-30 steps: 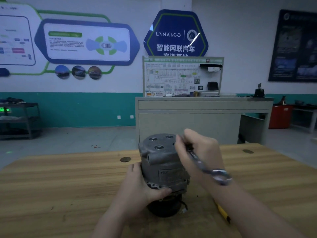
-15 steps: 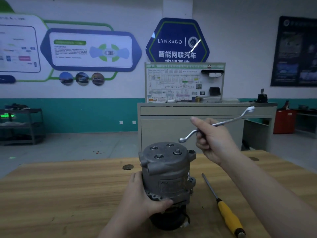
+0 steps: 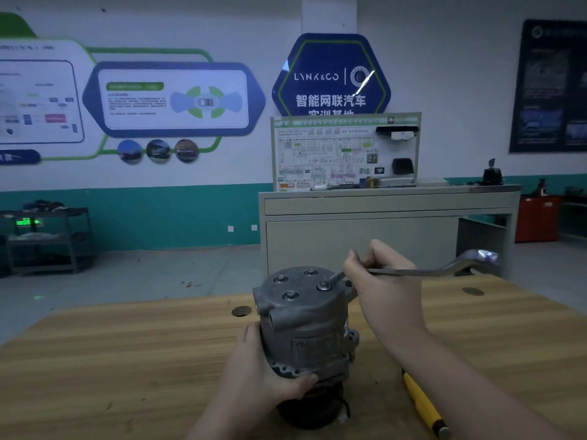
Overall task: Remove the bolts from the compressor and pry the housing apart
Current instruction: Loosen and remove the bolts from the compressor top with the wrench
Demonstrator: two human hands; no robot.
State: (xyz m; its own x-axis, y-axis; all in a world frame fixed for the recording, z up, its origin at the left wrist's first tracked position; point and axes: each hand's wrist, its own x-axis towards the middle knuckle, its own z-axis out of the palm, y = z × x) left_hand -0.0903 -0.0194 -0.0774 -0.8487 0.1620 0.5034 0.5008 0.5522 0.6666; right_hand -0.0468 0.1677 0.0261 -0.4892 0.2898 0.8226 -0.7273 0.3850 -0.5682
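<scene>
Head view: we see the compressor (image 3: 309, 328) standing on end on the wooden bench (image 3: 127, 360), our left hand (image 3: 270, 373) gripping its lower housing while our right hand (image 3: 381, 281) pinches the ring spanner (image 3: 422, 270), its near end seated on one top bolt (image 3: 323, 286). All four visible bolts sit in the end cover, so we judge unbolting barely begun. Prying remains undone, the yellow-handled screwdriver (image 3: 424, 404) lying untouched beside the compressor.

Compressor (image 3: 305, 328) stands on table (image 3: 127, 360), screwdriver (image 3: 424, 404) to its right
</scene>
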